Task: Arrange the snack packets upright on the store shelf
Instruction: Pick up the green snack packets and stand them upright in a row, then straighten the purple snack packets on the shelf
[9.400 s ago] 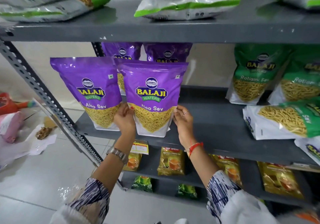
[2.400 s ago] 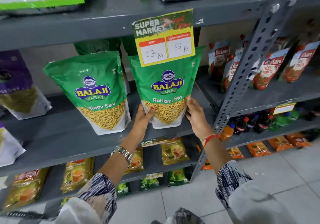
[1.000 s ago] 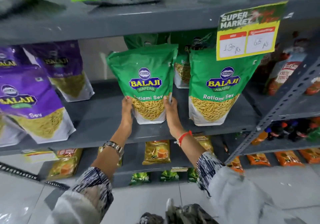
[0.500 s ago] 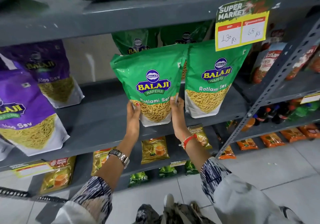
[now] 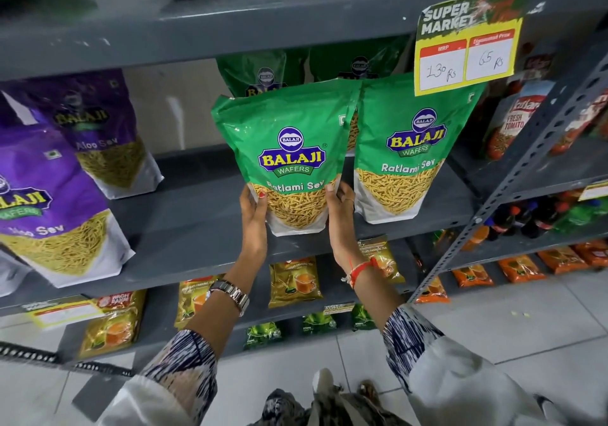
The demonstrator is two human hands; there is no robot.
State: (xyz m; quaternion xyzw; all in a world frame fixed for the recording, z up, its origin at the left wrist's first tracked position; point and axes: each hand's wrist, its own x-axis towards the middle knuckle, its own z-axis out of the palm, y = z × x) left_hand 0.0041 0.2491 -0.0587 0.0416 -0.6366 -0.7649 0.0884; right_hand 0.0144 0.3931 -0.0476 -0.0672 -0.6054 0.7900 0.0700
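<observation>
Both hands grip one green Ratlami Sev packet by its lower edges: the left hand with fingers curled around its left side, the right hand closed on its right side. The packet stands upright at the front of the grey shelf. Just right of the right fingers stands a second green packet; purple Aloo Sev packets stand well left.

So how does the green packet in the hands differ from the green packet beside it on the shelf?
The held green packet is gripped low on both sides by the left hand and right hand; the right green packet is touched by neither. The held packet leans slightly; the right one stands straighter, its top corner behind the price card. Both read Balaji Ratlami Sev.
</observation>
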